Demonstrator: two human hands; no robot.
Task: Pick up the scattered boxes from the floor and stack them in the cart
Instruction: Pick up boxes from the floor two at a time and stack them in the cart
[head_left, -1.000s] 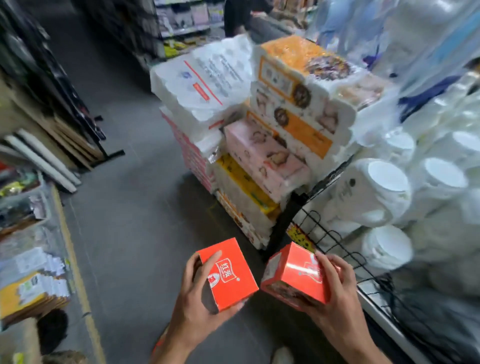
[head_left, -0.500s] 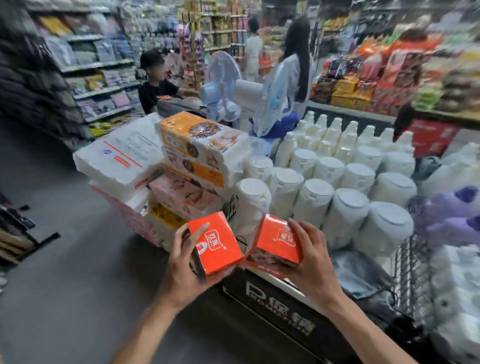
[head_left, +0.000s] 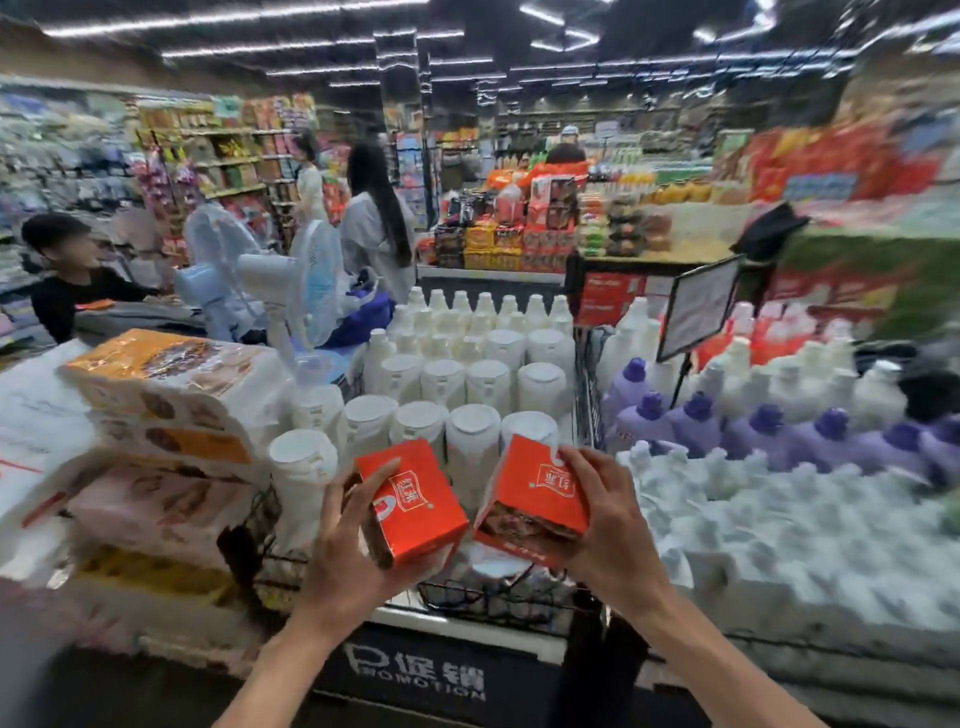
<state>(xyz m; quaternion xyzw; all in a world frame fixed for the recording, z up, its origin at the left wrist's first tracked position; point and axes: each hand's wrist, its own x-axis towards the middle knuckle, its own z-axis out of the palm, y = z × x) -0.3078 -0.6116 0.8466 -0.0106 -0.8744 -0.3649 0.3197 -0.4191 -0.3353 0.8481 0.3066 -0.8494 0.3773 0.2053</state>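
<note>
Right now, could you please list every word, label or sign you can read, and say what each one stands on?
"P 促销" above "PROMOTION": white print on the black front panel of the display bin.
"红派", as best it reads: the label on the red box in the left hand.
Same label, upside down: the red box in the right hand.
Tissue packs, the sign holder and the red price sign: too blurred to read.
</note>
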